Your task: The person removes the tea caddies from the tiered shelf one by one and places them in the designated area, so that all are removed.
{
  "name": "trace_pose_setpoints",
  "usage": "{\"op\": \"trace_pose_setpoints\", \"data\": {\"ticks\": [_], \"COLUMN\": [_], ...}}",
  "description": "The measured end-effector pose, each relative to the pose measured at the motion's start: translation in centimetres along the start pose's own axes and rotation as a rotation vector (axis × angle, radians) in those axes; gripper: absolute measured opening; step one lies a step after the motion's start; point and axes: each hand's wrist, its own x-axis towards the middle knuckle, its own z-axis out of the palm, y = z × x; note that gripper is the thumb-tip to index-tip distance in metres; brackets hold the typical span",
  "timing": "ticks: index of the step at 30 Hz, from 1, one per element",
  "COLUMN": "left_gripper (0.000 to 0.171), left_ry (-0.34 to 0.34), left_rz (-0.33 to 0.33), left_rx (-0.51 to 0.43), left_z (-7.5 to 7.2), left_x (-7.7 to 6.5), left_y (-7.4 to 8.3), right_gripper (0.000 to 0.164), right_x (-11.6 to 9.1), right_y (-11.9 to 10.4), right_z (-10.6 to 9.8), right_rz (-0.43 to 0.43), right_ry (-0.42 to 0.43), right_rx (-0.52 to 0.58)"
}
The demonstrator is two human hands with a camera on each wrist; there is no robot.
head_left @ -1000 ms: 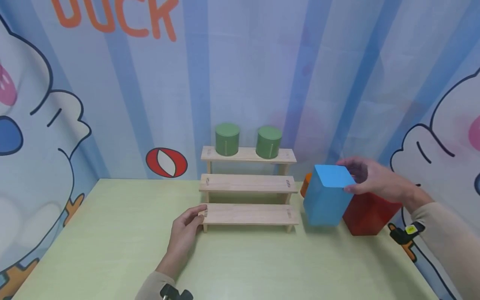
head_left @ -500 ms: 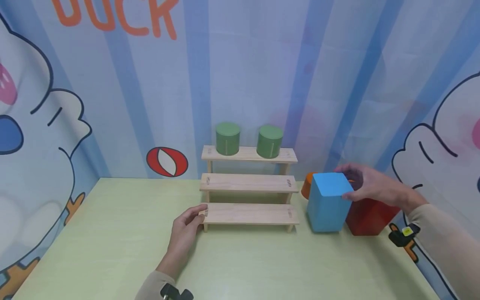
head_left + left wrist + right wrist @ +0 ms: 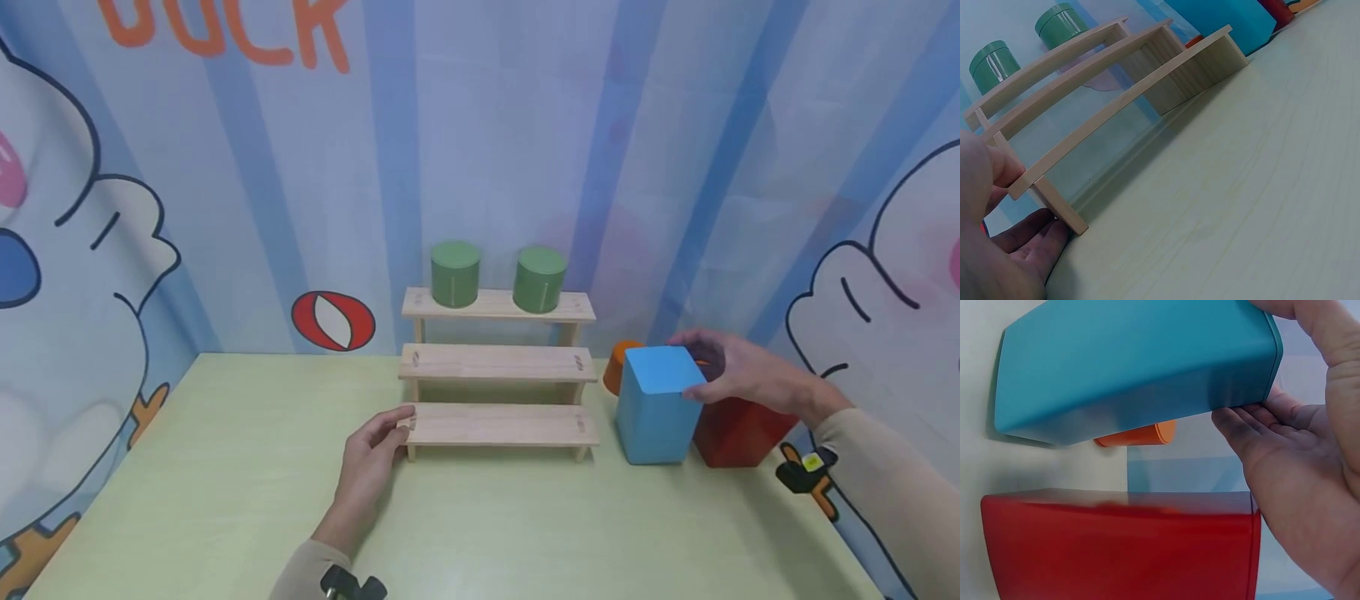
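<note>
R hand (image 3: 750, 377), fingers gripping blue box (image 3: 654, 421) nr top.
L hand (image 3: 367, 458) pinches shelf (image 3: 498, 424) end, prob. to steady it.

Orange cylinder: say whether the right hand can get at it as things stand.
Probably not directly: the right hand grips the blue box, which stands in front of the orange cylinder and partly hides it.

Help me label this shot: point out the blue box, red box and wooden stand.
Blue box (image 3: 662, 421), head view: front side.
Red box (image 3: 1122, 555), right wrist view: near side.
Wooden stand (image 3: 498, 364), head view: middle shelf.
</note>
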Motion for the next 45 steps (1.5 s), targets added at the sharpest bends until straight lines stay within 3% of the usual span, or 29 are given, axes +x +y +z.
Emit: {"op": "trace_pose_setpoints", "data": {"ticks": [22, 31, 38, 45], "left_gripper": [0.035, 0.035, 0.036, 0.035], "left_ry": [0.01, 0.017, 0.01, 0.011], "left_rz": [-0.018, -0.025, -0.017, -0.021], "left_rx": [0.02, 0.033, 0.018, 0.019], "left_z": [0.4, 0.5, 0.3, 0.4], "left_x": [-0.3, -0.2, -0.2, -0.1], "left_y": [0.5, 0.4, 0.4, 0.4], "right_gripper": [0.091, 0.094, 0.092, 0.09], "right_x": [0.0, -0.2, 0.3, 1.2], "right_y": [-1.4, -2.7, -4.8, -7.2], "right_z": [-1.3, -1.5, -1.2, -0.4], "right_rz": [0.053, 0.064, 0.013, -0.045], "right_ry": [-0.094, 0.042, 0.17, 0.247], "right_rx": [-0.125, -0.193, -0.113, -0.045]}}
